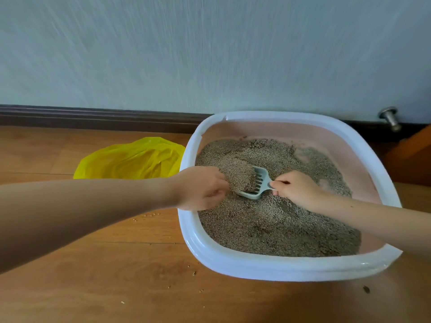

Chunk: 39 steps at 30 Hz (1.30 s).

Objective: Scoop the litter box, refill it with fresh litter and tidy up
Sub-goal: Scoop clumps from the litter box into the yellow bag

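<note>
Both hands work inside the litter box (233,264): the right hand (297,188) pinches the slotted grey plastic scoop (255,185) by its handle, while the left hand (201,187), fingers curled, steadies a crumbly clump (236,176) on it. Best to lift slowly, level, toward the crinkly yellow bag (130,159) just beside the smooth white rim.

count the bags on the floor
1: a yellow bag lies on the floor left of the litter box, by the baseboard. Others may be out of view.
</note>
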{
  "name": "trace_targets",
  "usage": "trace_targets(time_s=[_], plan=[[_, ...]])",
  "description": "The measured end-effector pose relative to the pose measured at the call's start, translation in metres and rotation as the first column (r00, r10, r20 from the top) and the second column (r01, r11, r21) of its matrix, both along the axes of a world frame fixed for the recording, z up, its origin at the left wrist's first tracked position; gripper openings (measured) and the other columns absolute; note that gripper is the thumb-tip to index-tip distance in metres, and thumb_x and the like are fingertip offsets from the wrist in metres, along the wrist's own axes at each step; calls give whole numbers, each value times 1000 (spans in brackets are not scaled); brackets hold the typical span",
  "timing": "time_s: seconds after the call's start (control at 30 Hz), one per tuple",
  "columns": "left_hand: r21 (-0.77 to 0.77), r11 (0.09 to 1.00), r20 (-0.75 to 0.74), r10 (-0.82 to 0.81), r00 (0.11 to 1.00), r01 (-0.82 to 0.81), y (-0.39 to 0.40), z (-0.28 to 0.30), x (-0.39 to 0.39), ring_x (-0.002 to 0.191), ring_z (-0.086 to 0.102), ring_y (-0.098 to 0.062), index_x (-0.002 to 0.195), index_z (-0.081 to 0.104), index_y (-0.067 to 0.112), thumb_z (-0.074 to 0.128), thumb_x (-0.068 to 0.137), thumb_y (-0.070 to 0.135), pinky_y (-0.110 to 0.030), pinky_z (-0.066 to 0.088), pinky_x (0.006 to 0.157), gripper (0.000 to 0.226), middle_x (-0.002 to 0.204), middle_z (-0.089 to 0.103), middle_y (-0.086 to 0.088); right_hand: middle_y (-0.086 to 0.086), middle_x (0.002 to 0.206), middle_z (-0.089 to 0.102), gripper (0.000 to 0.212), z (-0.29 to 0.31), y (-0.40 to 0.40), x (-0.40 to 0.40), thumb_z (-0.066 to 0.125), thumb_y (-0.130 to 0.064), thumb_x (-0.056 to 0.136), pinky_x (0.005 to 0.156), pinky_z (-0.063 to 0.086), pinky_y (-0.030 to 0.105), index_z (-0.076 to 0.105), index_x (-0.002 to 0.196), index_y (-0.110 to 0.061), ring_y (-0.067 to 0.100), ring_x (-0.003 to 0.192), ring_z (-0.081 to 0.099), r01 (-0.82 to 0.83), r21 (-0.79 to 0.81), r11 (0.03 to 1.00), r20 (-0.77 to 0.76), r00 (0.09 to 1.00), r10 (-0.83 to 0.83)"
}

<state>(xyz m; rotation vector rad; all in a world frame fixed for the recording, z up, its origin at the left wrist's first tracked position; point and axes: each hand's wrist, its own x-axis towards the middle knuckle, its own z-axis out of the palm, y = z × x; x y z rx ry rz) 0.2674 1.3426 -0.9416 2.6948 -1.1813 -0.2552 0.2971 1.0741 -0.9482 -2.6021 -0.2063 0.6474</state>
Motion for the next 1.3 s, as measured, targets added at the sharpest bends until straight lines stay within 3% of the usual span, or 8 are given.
trace_targets(time_s=[0.13, 0.3, 0.37, 0.47, 0.63, 0.9, 1.07, 1.3], plan=[[99, 986, 167, -150, 975, 134, 23, 2, -6, 86, 50, -21, 81, 61, 19, 36, 97, 40, -38, 39, 92, 36, 82, 55, 3, -2, 56, 54, 35, 13, -1, -4, 48, -32, 98, 53, 34, 23, 67, 74, -15, 12, 46, 41, 21, 23, 1000, 72, 997, -23], [-93, 966, 199, 256, 946, -242, 33, -1, -36, 116, 53, -22, 105, 66, 16, 38, 92, 39, -37, 28, 111, 39, 113, 63, 0, 0, 52, 52, 37, 15, 0, -7, 49, -37, 97, 58, 37, 28, 68, 71, -18, 12, 43, 39, 76, 130, 989, 62, 994, -85], [-103, 965, 150, 255, 955, -241, 28, -3, -50, 124, 48, -21, 104, 66, 19, 32, 95, 42, -38, 18, 117, 42, 112, 63, 3, -1, 54, 53, 36, 19, 1, -11, 50, -34, 97, 59, 36, 28, 68, 72, -16, 14, 47, 41, 86, 187, 979, 49, 994, -96], [-3, 994, 154, 112, 982, -113, 27, -4, -61, 117, 52, -20, 87, 66, 23, 25, 100, 42, -41, 9, 119, 46, 93, 63, 5, -2, 51, 55, 35, 24, 1, -12, 52, -33, 96, 59, 34, 30, 68, 70, -15, 12, 45, 41, 90, 245, 965, 48, 993, -104], [23, 998, 217, 54, 975, -61, 27, -3, -61, 94, 54, -24, 80, 63, 21, 31, 100, 38, -42, 19, 116, 41, 79, 57, 3, -2, 50, 54, 32, 34, -4, -12, 54, -24, 96, 53, 35, 28, 68, 71, -11, 16, 49, 44, 112, 324, 939, 54, 989, -137], [-43, 997, 239, 67, 969, -58, 29, -9, -62, 89, 47, -18, 81, 57, 25, 30, 101, 37, -40, 23, 114, 36, 81, 51, 7, -2, 49, 57, 39, 39, -15, -16, 55, -25, 95, 57, 40, 30, 67, 58, -21, 17, 52, 49, 99, 314, 944, 53, 991, -122], [-21, 997, 261, 72, 963, -69, 28, -9, -63, 89, 48, -18, 82, 58, 26, 29, 101, 37, -38, 22, 114, 36, 81, 51, 8, -4, 50, 56, 34, 45, -15, -19, 54, -27, 96, 56, 40, 28, 69, 69, -10, 14, 50, 47, 112, 264, 958, 28, 992, -124], [-35, 998, 278, 69, 958, -61, 28, -9, -63, 86, 49, -19, 80, 58, 24, 28, 101, 37, -39, 23, 114, 38, 78, 50, 7, -5, 50, 56, 34, 51, -12, -23, 53, -25, 97, 57, 41, 29, 68, 70, -10, 14, 51, 48, 104, 245, 964, 39, 992, -118]])
